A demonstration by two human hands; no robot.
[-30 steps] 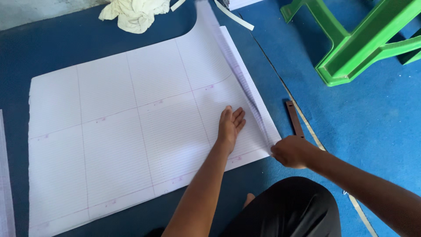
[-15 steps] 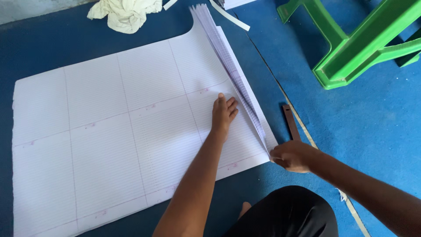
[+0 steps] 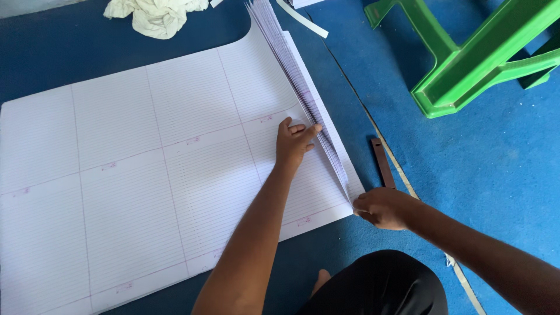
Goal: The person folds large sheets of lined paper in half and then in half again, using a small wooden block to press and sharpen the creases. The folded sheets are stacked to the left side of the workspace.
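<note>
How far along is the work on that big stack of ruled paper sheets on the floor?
Done: the stack of ruled sheets lies flat on the blue floor. In hand: the left hand presses the top sheet beside the lifted edges, while the right hand pinches the near right corner, fanning the sheet edges up. Left: the raised edges are not yet laid down; the brown strip lies untouched.

Crumpled white cloth at the far edge of the blue floor mat. Green plastic stool at the far right corner. Dark brown ruler nearer, alongside the mat's seam.
</note>
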